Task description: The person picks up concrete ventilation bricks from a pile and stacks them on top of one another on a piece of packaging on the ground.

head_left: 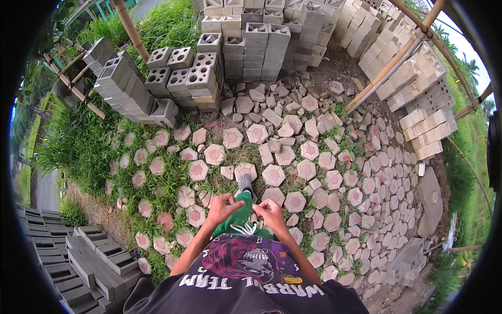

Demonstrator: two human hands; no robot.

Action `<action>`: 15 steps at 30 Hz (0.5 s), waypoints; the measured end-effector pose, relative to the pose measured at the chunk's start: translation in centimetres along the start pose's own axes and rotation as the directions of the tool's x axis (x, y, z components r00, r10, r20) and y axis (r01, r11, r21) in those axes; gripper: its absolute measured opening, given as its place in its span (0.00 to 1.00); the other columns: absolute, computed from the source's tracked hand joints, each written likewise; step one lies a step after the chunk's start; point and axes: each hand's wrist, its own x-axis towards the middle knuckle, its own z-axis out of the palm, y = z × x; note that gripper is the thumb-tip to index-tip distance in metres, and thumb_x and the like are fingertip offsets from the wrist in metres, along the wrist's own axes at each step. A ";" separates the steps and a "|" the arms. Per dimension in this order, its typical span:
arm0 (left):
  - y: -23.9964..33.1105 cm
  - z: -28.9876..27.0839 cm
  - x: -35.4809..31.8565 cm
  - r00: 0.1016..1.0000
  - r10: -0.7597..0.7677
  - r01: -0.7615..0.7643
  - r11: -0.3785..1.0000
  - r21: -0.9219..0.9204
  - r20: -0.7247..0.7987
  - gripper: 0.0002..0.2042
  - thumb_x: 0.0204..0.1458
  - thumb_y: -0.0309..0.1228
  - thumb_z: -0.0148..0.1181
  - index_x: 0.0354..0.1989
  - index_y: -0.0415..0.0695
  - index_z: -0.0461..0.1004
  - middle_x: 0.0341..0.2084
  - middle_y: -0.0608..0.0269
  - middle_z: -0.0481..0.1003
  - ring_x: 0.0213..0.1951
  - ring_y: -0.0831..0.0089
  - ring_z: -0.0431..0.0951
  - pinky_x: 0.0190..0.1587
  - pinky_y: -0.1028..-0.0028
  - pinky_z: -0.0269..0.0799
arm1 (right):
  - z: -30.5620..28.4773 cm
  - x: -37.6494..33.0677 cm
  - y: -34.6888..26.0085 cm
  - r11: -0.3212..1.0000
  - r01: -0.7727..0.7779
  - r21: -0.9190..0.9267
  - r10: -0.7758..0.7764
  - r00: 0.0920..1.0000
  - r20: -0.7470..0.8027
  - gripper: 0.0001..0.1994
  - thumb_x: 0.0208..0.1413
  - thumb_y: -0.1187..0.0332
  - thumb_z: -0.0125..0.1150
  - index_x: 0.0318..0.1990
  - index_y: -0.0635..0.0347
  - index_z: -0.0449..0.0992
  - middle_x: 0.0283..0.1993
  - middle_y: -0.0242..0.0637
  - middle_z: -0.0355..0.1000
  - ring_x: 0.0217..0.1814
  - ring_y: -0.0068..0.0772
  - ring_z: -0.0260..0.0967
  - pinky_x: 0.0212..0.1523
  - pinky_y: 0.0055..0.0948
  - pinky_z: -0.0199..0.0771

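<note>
My left hand (223,207) is held in front of my green shorts (241,213), its fingers curled and pressed together. Just across from it, my right hand (269,211) is closed in a pinch, with a gap between the two hands. Whatever either hand holds, if anything, is too small to make out. A white drawstring (244,228) hangs loosely at the waist of the shorts, below the hands. One foot in a grey shoe (244,181) shows ahead of them on a hexagonal paver (246,170).
Hexagonal pavers (273,175) lie spaced over grass and soil, with broken rubble (272,116) beyond. Stacked hollow blocks (256,49) stand ahead, more blocks (429,128) at the right. Grey blocks (86,261) fill the lower left. A bamboo pole (389,68) slants at the right.
</note>
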 end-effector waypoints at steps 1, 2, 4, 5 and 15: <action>0.6 0.3 1.3 0.999 -0.025 0.024 0.997 0.076 0.021 0.21 0.48 0.39 0.66 0.13 0.41 0.64 0.18 0.66 0.72 0.22 0.81 0.67 0.26 0.76 0.64 | -0.3 0.4 -1.5 0.994 0.011 -0.107 -0.012 1.000 -0.011 0.14 0.52 0.62 0.67 0.30 0.64 0.73 0.27 0.32 0.72 0.29 0.19 0.67 0.32 0.24 0.68; 1.0 0.4 2.7 0.998 -0.055 0.048 0.987 0.153 0.039 0.23 0.49 0.39 0.66 0.11 0.41 0.62 0.16 0.67 0.70 0.21 0.81 0.66 0.24 0.76 0.63 | -0.7 1.1 -2.1 0.977 0.018 -0.212 -0.022 1.000 -0.020 0.14 0.51 0.62 0.67 0.28 0.64 0.73 0.26 0.32 0.72 0.28 0.19 0.66 0.31 0.24 0.67; 4.7 -0.1 9.6 0.999 0.000 -0.005 0.991 0.135 0.039 0.23 0.49 0.38 0.65 0.11 0.40 0.62 0.15 0.67 0.70 0.20 0.81 0.66 0.23 0.75 0.62 | -2.7 6.2 -6.0 0.963 0.036 -0.269 -0.052 0.997 -0.055 0.14 0.51 0.62 0.67 0.27 0.64 0.73 0.25 0.31 0.72 0.28 0.18 0.66 0.31 0.24 0.67; 6.1 -0.3 12.8 0.999 0.044 -0.047 0.990 0.134 0.025 0.23 0.50 0.38 0.65 0.11 0.40 0.61 0.14 0.67 0.69 0.19 0.81 0.66 0.22 0.74 0.61 | -3.5 8.8 -7.7 0.950 0.053 -0.309 -0.079 0.994 -0.072 0.15 0.51 0.62 0.67 0.25 0.65 0.73 0.25 0.31 0.72 0.27 0.18 0.65 0.31 0.24 0.67; 8.9 -3.7 25.9 0.993 0.009 -0.011 1.000 -0.018 -0.118 0.27 0.62 0.48 0.42 0.23 0.36 0.74 0.17 0.61 0.73 0.23 0.74 0.70 0.30 0.70 0.66 | -5.2 23.1 -12.2 0.958 -0.045 -0.283 0.025 0.997 -0.076 0.22 0.58 0.54 0.57 0.22 0.64 0.76 0.19 0.28 0.70 0.23 0.14 0.63 0.26 0.19 0.62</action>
